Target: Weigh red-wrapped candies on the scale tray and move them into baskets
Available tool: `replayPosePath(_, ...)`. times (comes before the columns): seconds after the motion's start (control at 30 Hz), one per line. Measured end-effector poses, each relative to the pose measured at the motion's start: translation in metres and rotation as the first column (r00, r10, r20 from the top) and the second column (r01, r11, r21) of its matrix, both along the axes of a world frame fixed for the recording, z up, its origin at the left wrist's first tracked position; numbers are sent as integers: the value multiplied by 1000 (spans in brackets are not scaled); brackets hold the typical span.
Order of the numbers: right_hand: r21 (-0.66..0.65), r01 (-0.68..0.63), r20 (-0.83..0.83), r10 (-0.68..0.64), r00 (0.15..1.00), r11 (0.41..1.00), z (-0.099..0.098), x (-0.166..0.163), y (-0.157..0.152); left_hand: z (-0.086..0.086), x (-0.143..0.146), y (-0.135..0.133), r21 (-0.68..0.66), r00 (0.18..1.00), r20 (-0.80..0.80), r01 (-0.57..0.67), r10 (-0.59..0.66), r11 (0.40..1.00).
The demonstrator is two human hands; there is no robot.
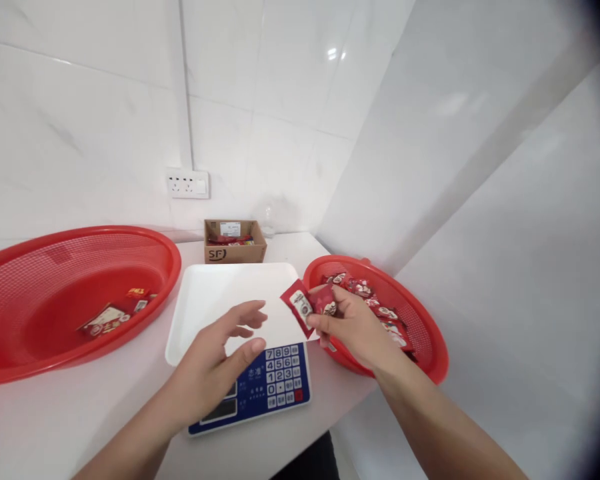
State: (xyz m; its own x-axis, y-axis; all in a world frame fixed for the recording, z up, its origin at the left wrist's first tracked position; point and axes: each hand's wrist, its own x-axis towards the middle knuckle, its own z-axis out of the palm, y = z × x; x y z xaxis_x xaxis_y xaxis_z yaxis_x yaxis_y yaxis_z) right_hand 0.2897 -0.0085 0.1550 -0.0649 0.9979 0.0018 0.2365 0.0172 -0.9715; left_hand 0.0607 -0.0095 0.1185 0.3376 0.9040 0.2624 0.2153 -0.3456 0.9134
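Note:
My right hand [353, 323] pinches small red snack packets [299, 305] between thumb and fingers, over the right edge of the scale's white tray [195, 293]. Their exact number is partly hidden by my fingers. My left hand [220, 353] hovers above the scale with fingers apart and holds nothing. Below it, the scale's blue keypad panel [253, 403] faces me. Behind my right hand, a red basket [433, 333] contains several similar red packets [363, 288].
A large red basket [170, 257] stands at left with a few packets [113, 317] in it. At the back, a cardboard box [237, 253] holds more red packets. A wall socket [187, 183] is above, and a grey-white panel [490, 233] rises at right.

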Motion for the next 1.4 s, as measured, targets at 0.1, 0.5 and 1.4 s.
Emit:
replayPosePath(0.1,-44,-149,-104,143,984,988,5,-33,-9,4,2,-5,-110,983,150,122,-105,986)
replayPosePath(0.5,89,-340,-370,349,861,936,-4,-53,-22,16,-14,-5,-236,846,525,38,94,971)
replayPosePath(1.4,361,-134,-164,205,965,923,-7,-56,-29,17,-16,-17,-109,828,559,127,-44,986)
